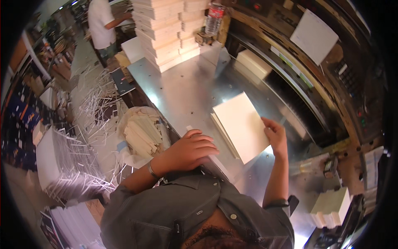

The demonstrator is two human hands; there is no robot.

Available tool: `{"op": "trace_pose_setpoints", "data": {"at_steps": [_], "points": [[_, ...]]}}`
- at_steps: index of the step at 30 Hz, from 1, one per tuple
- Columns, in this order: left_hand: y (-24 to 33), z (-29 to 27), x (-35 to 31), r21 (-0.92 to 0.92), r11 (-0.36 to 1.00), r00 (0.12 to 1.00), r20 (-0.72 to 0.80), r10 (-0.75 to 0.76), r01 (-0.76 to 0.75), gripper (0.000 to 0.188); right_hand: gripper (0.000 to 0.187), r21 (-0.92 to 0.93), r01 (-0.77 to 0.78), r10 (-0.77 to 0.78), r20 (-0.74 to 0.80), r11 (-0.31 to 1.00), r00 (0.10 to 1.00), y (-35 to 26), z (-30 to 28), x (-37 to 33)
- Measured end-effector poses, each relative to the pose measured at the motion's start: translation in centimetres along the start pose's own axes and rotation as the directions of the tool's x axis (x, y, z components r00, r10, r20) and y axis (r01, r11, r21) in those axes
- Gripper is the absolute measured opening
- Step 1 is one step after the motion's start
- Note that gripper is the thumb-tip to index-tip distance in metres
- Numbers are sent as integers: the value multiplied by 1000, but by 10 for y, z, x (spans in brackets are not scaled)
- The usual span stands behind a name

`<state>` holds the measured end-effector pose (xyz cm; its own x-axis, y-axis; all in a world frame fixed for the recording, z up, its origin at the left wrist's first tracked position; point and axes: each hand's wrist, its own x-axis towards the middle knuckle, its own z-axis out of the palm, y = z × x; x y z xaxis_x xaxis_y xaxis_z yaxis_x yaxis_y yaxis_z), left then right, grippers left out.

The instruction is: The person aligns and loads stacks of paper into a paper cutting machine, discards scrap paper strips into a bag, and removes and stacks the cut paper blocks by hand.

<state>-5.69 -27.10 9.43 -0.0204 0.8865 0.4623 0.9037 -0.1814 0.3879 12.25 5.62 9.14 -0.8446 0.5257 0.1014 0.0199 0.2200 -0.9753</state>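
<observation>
A cream-white paper stack [242, 128] lies on the metal table, its lower sheets showing along the left side. My right hand [275, 135] grips the stack's right edge, with fingers and thumb closed on it. At the table's near left edge, my left hand [191, 150] is bent over a narrow white paper strip [219, 165]. One end of that strip pokes out beyond the knuckles and the other past the fingertips. The left palm and thumb are hidden from above.
Tall paper stacks [159, 37] stand at the table's far end beside a bottle [214, 18]. A cutting machine [290, 79] borders the right. A bag of paper offcuts [143, 133] sits left of the table, near scattered strips [97, 108]. Another person [101, 25] stands far left.
</observation>
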Motion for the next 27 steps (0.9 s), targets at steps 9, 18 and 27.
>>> {"op": "trace_pose_setpoints", "data": {"at_steps": [9,18,27], "points": [[-16,-32,49,-100,994,975,213,64,-43,29,56,-113,94,-146,-712,989,686,136,-7,-54],[-20,-22,123,219,863,767,-396,505,-455,11,49,-53,114,-116,-734,992,669,131,-7,-53],[-77,94,66,-17,991,988,-73,134,-135,62,52,-6,72,-53,-744,997,666,129,-5,-55]]}}
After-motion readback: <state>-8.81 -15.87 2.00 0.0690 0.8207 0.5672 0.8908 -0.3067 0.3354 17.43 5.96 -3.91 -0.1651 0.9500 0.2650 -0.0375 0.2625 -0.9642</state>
